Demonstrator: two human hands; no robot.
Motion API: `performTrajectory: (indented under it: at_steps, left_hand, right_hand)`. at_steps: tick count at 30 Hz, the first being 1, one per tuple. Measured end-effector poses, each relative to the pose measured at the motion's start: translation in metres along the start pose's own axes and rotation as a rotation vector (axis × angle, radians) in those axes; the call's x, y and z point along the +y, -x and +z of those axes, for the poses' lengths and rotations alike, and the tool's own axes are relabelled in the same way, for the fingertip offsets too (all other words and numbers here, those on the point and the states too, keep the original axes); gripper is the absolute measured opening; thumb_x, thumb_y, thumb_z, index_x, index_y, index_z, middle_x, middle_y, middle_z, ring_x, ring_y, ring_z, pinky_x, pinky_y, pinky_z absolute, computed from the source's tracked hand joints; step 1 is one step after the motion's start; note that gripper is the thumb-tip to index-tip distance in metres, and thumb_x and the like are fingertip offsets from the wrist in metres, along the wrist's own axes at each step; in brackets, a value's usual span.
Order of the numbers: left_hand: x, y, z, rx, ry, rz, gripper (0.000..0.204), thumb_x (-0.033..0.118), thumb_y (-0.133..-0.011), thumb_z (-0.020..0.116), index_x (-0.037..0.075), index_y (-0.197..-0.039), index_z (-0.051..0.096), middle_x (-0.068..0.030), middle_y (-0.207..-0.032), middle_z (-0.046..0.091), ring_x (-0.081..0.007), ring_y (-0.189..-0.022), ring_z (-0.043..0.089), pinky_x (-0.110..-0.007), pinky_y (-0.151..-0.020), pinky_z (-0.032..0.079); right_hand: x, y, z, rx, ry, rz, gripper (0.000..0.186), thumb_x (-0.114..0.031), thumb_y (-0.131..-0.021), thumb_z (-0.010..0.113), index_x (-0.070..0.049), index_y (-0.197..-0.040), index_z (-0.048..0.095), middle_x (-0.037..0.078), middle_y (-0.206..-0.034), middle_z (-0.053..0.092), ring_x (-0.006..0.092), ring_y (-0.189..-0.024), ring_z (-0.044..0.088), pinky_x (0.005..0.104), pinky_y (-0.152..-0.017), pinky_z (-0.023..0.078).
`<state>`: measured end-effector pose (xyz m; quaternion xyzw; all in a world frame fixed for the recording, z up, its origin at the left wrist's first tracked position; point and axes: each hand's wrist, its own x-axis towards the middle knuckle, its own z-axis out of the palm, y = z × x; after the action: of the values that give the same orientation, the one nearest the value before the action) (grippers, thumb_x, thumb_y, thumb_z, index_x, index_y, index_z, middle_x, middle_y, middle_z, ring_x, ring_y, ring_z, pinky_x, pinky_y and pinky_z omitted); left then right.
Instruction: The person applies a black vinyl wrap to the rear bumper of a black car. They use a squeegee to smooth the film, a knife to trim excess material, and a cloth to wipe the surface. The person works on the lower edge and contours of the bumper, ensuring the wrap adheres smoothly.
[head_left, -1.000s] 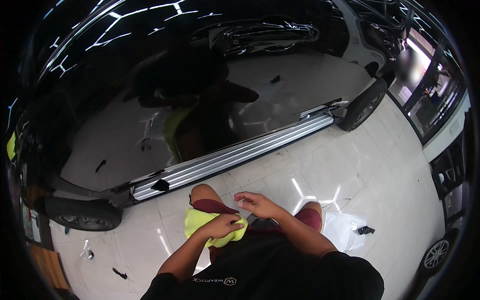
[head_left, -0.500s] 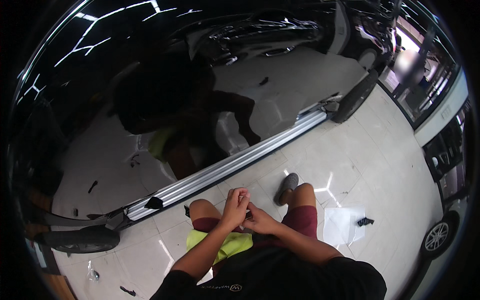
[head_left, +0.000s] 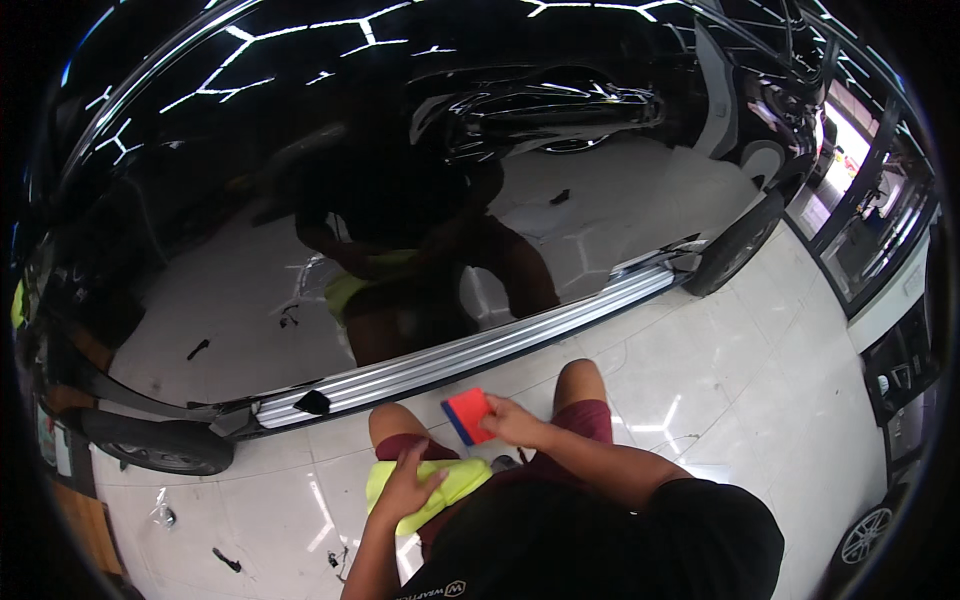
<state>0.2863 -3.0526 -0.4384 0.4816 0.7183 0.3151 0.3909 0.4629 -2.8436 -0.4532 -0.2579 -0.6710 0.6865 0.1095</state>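
A red squeegee (head_left: 472, 414) with a dark blue edge is pinched in my right hand (head_left: 514, 424), held out in front of my knees. My left hand (head_left: 405, 490) has its fingers apart and rests at a folded yellow-green cloth (head_left: 465, 482) on my left thigh; no grip on the cloth shows. Before me rises the glossy black side of a car (head_left: 230, 290), which mirrors my body and the floor. Along its bottom runs a ribbed silver running board (head_left: 480, 352), with a small black piece (head_left: 313, 402) lying on it.
The car's wheels stand at the left (head_left: 165, 445) and the far right (head_left: 738, 245). Black scraps (head_left: 227, 560) and a clear plastic piece (head_left: 162, 512) lie on the tiled floor (head_left: 700, 350). Another vehicle's wheel (head_left: 866, 536) is at the right edge.
My hands were together and have come apart. The red squeegee now shows in my right hand, and my left hand has dropped to the cloth. The view has shifted slightly.
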Motion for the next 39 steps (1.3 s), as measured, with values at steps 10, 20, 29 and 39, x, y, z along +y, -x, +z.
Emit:
performTrajectory:
  at_steps: [10,20,29,39]
  left_hand:
    - [0.004,-0.012,0.049,0.012,-0.161,0.191,0.032,0.022,-0.088,0.066,-0.006,-0.101,0.061,-0.0271,-0.099,0.061,-0.0462,-0.096,0.058,-0.048,-0.084,0.048]
    - [0.120,-0.045,-0.059,0.424,1.056,0.127,0.022,0.014,-0.101,0.055,0.000,-0.116,0.062,-0.0094,-0.104,0.069,-0.0199,-0.094,0.068,-0.034,-0.082,0.056]
    - [0.302,-0.155,-0.156,1.040,-0.949,0.928,0.030,0.004,-0.089,0.061,-0.005,-0.118,0.062,-0.0211,-0.117,0.061,-0.0437,-0.108,0.057,-0.051,-0.096,0.042]
    - [0.337,-0.287,-0.035,1.207,-1.156,1.155,0.043,0.015,-0.071,0.070,0.002,-0.112,0.065,-0.0207,-0.118,0.058,-0.0420,-0.116,0.053,-0.059,-0.103,0.035]
  right_hand:
    - [-0.051,0.020,-0.095,0.524,-0.501,-0.268,0.032,-0.010,-0.093,0.062,0.000,-0.124,0.057,0.005,-0.111,0.065,0.0112,-0.097,0.062,0.0274,-0.088,0.050]
    - [-0.050,0.016,-0.109,0.566,-0.568,-0.243,0.030,-0.008,-0.092,0.064,0.000,-0.121,0.060,0.005,-0.108,0.066,0.0119,-0.097,0.062,0.0272,-0.088,0.049]
    - [-0.066,0.043,-0.105,0.666,-0.051,-0.026,0.028,-0.020,-0.090,0.065,-0.006,-0.114,0.066,0.005,-0.099,0.070,0.0132,-0.090,0.064,0.0301,-0.080,0.050]
    - [0.154,0.017,-0.125,0.603,-0.651,0.002,0.025,-0.008,-0.093,0.060,-0.004,-0.117,0.058,0.003,-0.103,0.065,0.0127,-0.090,0.062,0.0290,-0.082,0.050]
